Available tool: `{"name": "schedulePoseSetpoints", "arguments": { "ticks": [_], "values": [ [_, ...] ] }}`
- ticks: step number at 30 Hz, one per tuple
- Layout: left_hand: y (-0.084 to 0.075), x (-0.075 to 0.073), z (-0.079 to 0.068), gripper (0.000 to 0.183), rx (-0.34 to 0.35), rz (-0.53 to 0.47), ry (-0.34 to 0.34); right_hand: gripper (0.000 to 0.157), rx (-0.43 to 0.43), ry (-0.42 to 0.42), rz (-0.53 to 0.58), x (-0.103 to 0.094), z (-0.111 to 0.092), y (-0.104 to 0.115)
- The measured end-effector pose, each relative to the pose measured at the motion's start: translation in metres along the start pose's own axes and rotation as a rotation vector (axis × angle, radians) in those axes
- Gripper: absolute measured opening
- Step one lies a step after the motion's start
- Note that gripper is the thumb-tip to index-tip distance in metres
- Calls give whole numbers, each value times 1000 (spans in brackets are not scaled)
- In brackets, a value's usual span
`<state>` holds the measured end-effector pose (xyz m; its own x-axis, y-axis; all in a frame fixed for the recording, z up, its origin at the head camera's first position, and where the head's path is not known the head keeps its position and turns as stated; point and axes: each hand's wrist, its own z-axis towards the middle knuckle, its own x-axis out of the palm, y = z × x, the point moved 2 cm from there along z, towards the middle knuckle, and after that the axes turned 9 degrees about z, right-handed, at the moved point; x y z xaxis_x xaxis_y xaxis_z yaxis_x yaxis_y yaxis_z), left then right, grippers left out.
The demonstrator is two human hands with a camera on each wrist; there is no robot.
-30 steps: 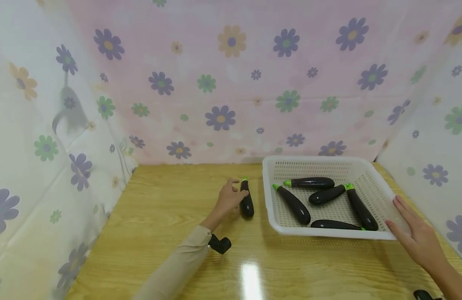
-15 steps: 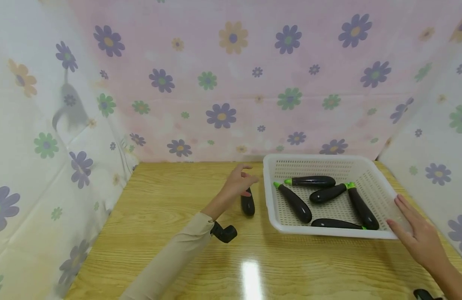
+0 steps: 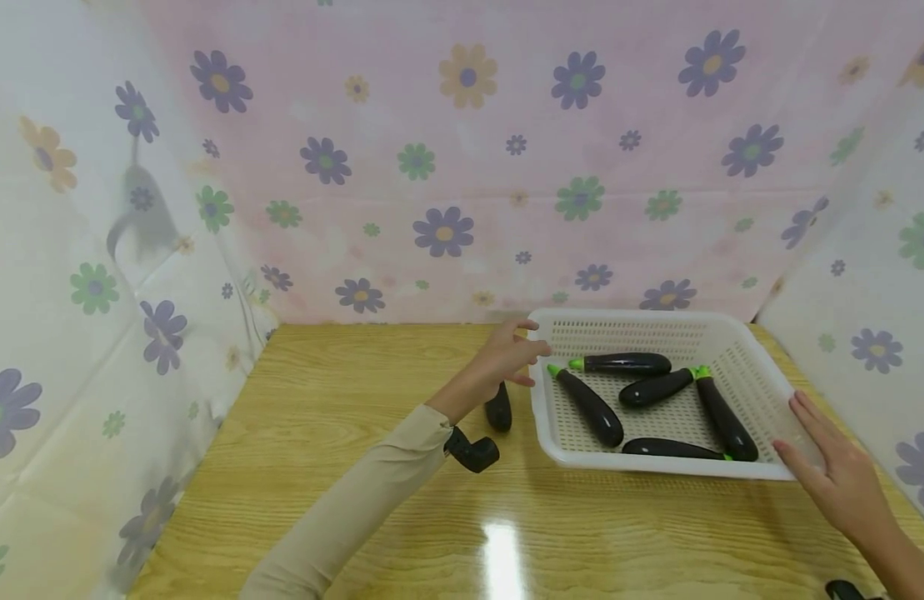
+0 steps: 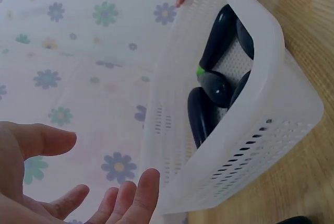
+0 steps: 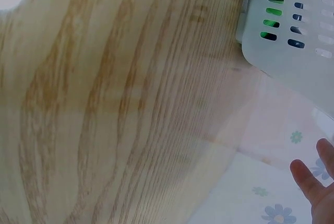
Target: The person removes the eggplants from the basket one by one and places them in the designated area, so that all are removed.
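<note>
A white plastic basket (image 3: 660, 463) holds several dark eggplants, among them one eggplant (image 3: 587, 407) at its left side and another eggplant (image 3: 726, 417) at its right. My left hand (image 3: 504, 360) reaches over the table to the basket's left rim, fingers spread and nothing in them; the left wrist view shows a gap between thumb and fingers (image 4: 143, 198). Below this hand a single eggplant (image 3: 498, 410) lies on the table outside the basket, its stem end hidden by the hand. My right hand (image 3: 836, 471) rests with straight fingers against the basket's right rim.
The wooden table (image 3: 342, 392) reaches back to a flowered cloth wall (image 3: 387, 242), with more cloth on both sides. A black wrist device (image 3: 472, 454) is strapped to the left wrist and hangs close over the table.
My left hand has moved right, from beside the loose eggplant, across it, to the basket's left rim. That eggplant stays on the table. The right hand and the basket have stayed put.
</note>
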<state>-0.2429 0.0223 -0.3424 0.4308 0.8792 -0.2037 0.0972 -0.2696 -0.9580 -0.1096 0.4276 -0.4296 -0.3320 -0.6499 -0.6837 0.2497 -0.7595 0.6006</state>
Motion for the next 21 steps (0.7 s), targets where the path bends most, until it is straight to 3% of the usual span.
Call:
{"name": "schedulePoseSetpoints", "arguments": {
  "ticks": [9,13,17,21],
  "values": [
    [-11,15,7,53,-38,4,41,66,20,5,0,-1,0,2],
    [-15,22,9,54,-14,26,74,66,26,6,-5,-1,0,2],
    [-18,32,12,45,-6,17,114,66,32,8,-6,-1,-1,1],
    [-19,42,18,33,-50,3,131,65,18,2,1,-1,-1,1]
  ]
}}
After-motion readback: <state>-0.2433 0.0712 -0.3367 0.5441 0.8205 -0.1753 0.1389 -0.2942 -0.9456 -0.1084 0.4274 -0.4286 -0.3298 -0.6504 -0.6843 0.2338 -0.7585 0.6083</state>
